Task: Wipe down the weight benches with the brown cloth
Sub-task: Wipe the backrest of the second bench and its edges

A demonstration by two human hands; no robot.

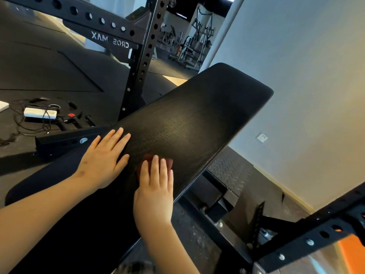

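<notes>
Both hands lie flat on the black bench (193, 115) at centre frame, the right hand (156, 184) pressing the brown cloth (147, 158) under straight fingers to rub the pad, the left hand (102, 157) spread empty beside it, seemingly for steadying.

Left forearm (43, 208) and right forearm (167, 248): bare to the picture's edge. Left hand (102, 161): small dark marks on back and wrist. Right hand (155, 186): bare.

Under right hand (156, 186), brown cloth (148, 157) mostly hidden; bench (197, 119) near end cropped.
</notes>
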